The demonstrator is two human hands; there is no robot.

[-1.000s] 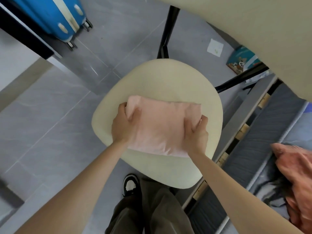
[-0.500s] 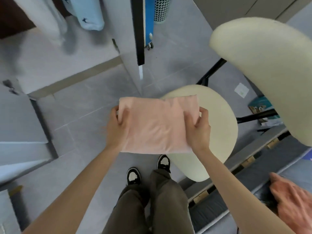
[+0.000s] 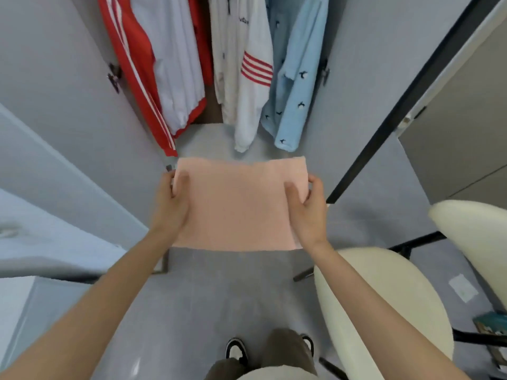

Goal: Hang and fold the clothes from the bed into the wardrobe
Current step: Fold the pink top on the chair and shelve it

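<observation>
Holding the folded pink garment (image 3: pixel 238 204) flat in the air before the open wardrobe (image 3: pixel 365 64), the left hand (image 3: pixel 171 204) pinches its left edge and the right hand (image 3: pixel 307 212) its right edge, thumbs on top and fingers curled beneath. Nothing supports the middle, so a slackened pinch or an uneven push could let the fold sag open. The garment sits just below the hanging hems. Going inward, its far edge may snag the red track jacket (image 3: pixel 153 64), the white striped top (image 3: pixel 247 78) or the blue fleece (image 3: pixel 293 78) and drag them. The cream chair (image 3: pixel 384 311) stands just beside the right arm, where an elbow could knock it.
</observation>
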